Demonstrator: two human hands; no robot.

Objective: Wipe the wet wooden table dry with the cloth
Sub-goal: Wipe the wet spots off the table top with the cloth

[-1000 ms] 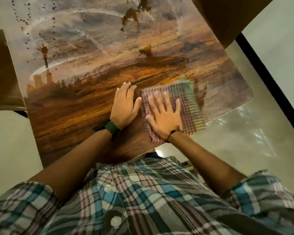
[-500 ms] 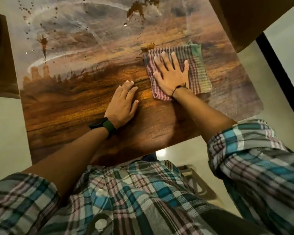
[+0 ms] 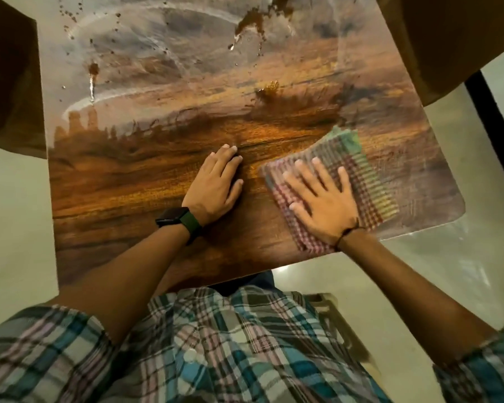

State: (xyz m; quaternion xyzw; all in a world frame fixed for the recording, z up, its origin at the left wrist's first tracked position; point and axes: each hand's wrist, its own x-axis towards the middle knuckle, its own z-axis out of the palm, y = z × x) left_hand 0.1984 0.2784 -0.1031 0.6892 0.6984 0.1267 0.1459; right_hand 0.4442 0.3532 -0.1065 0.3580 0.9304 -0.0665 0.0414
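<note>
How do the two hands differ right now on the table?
The right hand lies flat on the checked cloth, fingers spread; the left hand rests on bare wood, fingers closer together. The left wrist wears a dark smartwatch; the right wrist has only a thin dark band. The right hand sits nearer the wooden table's right edge. Both are palm-down and grip nothing.

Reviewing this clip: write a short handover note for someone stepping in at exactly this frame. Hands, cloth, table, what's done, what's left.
Right hand: flat, fingers spread, pressing the folded checked cloth on the table's near right part.
Left hand: flat on bare wood beside the cloth, holding nothing.
Table: the near band looks wiped and mostly dry.
Left to do: the far half shows a wet sheen, streaks and brown splashes; a smeared patch lies just beyond the cloth. Work outward from there.
</note>
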